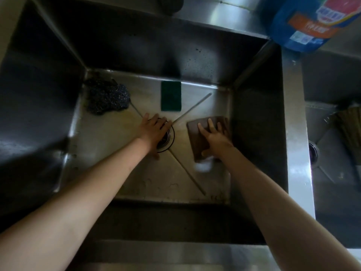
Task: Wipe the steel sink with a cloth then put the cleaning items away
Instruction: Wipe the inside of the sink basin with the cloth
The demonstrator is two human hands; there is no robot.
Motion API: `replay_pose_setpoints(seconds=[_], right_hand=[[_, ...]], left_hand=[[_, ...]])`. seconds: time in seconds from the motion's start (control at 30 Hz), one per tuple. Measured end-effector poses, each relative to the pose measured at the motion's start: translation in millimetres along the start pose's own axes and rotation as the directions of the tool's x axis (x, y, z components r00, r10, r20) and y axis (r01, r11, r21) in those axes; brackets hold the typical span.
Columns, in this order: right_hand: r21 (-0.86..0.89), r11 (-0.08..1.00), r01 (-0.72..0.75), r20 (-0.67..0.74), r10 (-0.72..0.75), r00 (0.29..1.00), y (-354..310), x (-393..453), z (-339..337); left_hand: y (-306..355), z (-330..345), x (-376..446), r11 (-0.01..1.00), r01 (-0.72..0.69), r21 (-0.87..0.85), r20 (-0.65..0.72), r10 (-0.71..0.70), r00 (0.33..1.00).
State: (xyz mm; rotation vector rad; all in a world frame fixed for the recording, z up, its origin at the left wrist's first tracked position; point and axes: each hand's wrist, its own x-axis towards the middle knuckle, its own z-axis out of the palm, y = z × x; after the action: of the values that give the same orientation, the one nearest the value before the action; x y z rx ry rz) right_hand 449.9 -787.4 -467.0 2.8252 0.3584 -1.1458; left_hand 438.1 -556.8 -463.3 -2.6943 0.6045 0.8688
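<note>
Both my arms reach down into the deep steel sink [136, 173]. A brown cloth [195, 132] lies flat on the sink floor at the right, and my right hand [214, 135] presses on it with spread, straight fingers. A patch of white foam [202, 166] sits just in front of the cloth. My left hand [154, 130] rests flat over the round drain [169, 136] in the middle. A green scouring pad [171, 95] lies against the back wall. In the back left corner sits a dark steel-wool scrubber [107, 98].
A blue detergent bottle [306, 22] stands on the rim at the back right. A steel divider [295, 133] separates this basin from a second basin [332, 133] on the right, which holds a bundle of brown sticks [349, 130]. High sink walls surround my hands.
</note>
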Motion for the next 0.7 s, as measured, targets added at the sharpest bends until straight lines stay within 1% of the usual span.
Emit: replay_pose_setpoints(seconds=[0.17,0.37,0.43,0.5,0.57,0.63,0.7], right_hand=[[-0.077,0.995,0.064,0.028,-0.062,0.998,2.5,-12.6,5.0],[-0.133,0.984,0.115,0.114,-0.100,0.988,6.7,-33.8,14.3],[-0.132,0.983,0.129,0.099,-0.116,0.988,6.8,-36.5,7.5],[-0.130,0.986,0.108,0.039,-0.104,0.994,9.6,-34.0,-0.1],[-0.088,0.995,0.037,-0.001,-0.037,0.999,13.1,-28.0,-2.2],[-0.053,0.998,-0.022,-0.001,0.022,1.000,13.7,-24.3,1.5],[-0.071,0.997,-0.036,0.006,0.036,0.999,13.5,-23.8,7.7]], left_hand=[[4.3,-4.1,-3.9,0.999,0.007,0.050,0.008,-0.007,1.000],[6.5,-8.9,-6.4,0.996,0.016,0.084,0.008,-0.016,1.000],[7.0,-9.3,-6.0,0.996,0.017,0.085,0.014,-0.018,1.000],[7.3,-9.0,-4.8,0.996,0.011,0.090,0.016,-0.012,1.000],[7.5,-8.5,-3.9,0.995,0.006,0.097,0.017,-0.008,1.000],[7.2,-7.4,-3.2,0.995,0.005,0.098,0.014,-0.007,1.000],[7.0,-6.8,-2.3,0.994,0.002,0.106,0.012,-0.003,1.000]])
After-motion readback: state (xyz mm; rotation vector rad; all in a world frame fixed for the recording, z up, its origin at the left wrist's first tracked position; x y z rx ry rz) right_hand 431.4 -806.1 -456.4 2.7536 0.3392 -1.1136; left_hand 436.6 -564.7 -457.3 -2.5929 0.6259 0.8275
